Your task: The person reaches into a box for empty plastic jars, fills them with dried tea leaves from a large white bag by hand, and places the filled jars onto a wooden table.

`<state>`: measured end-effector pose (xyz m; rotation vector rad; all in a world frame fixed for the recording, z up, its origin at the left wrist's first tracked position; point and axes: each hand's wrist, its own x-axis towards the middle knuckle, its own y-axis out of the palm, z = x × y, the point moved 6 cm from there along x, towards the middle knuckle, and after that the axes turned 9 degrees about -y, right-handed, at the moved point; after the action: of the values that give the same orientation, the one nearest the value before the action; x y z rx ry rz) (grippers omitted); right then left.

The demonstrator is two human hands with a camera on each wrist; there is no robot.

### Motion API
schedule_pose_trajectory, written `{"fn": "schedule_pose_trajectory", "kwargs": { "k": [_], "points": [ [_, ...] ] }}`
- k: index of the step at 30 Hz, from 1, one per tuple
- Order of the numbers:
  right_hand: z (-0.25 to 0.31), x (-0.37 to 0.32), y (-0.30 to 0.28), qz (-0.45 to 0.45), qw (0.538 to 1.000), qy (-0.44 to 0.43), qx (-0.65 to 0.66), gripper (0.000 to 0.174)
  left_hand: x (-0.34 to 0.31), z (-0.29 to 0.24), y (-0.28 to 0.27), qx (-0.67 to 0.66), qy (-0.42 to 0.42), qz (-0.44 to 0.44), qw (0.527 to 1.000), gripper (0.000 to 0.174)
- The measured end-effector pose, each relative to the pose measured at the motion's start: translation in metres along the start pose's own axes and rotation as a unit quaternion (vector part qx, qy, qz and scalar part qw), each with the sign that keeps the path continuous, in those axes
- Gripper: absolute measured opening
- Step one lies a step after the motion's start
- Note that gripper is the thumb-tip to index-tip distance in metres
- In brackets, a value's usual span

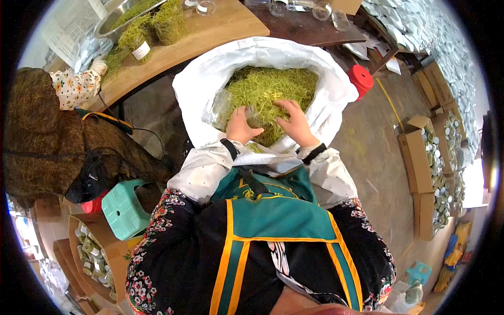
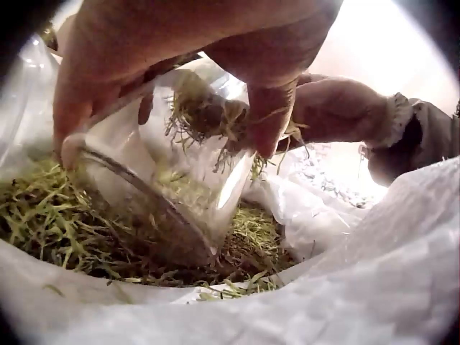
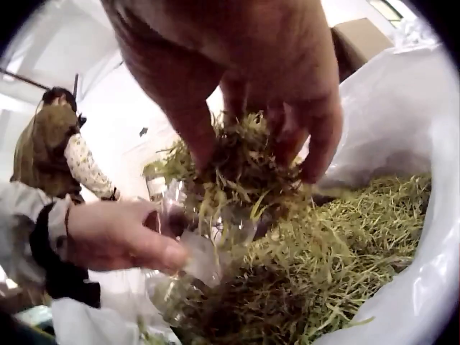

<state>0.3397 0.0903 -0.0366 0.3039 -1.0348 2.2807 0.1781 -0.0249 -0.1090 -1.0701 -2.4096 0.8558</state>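
Note:
A big white plastic bag (image 1: 197,84) stands open before me, holding loose dried green strands (image 1: 278,81). My left hand (image 1: 242,127) grips a clear jar (image 2: 190,198), tilted over the strands inside the bag, with its round rim low in the left wrist view. From above, my right hand (image 3: 244,79) pinches a clump of the strands (image 3: 241,162) between thumb and fingers, close by the jar. In the head view the right hand (image 1: 296,126) is just right of the left one. Another clear container (image 1: 220,107) lies at the bag's left inner side.
Behind the bag, a wooden table (image 1: 220,37) bears filled jars (image 1: 137,42) and a metal bowl (image 1: 107,26). A red stool (image 1: 360,81) stands right of the bag, a turquoise stool (image 1: 123,210) to the left. Cardboard boxes (image 1: 415,163) line the right. Another person (image 1: 58,131) is at left.

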Motion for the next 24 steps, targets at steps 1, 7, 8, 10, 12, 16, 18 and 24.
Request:
{"fn": "schedule_pose_trajectory", "kwargs": {
  "k": [1,7,8,10,12,16,18,24],
  "points": [
    [0.007,-0.001,-0.004,-0.066,0.997,0.016,-0.048,0.047,-0.002,-0.003,0.001,-0.001,0.002,0.002,1.0,0.098],
    [0.021,0.004,0.016,0.007,0.989,-0.068,-0.131,0.051,0.007,-0.002,-0.005,-0.024,0.002,-0.018,1.0,0.097],
    [0.027,0.003,0.021,0.047,0.979,-0.098,-0.171,0.052,0.009,0.002,-0.008,-0.007,0.008,-0.022,1.0,0.097],
    [0.023,0.004,0.022,0.073,0.981,-0.092,-0.154,0.052,0.01,0.005,-0.007,0.009,0.012,-0.025,1.0,0.097],
    [0.02,0.007,0.026,0.118,0.976,-0.118,-0.141,0.053,0.007,0.006,-0.003,-0.019,0.048,-0.033,0.998,0.097],
    [0.008,0.018,0.031,0.209,0.964,-0.088,-0.137,0.055,0.007,0.009,0.004,-0.048,0.055,-0.028,0.997,0.096],
    [-0.001,0.02,0.042,0.257,0.958,-0.086,-0.096,0.046,0.005,0.008,0.003,-0.035,0.04,-0.012,0.998,0.093],
    [-0.004,0.017,0.062,0.357,0.934,0.025,0.004,0.042,0.009,-0.001,0.015,-0.036,0.048,0.053,0.997,0.095]
  ]
}}
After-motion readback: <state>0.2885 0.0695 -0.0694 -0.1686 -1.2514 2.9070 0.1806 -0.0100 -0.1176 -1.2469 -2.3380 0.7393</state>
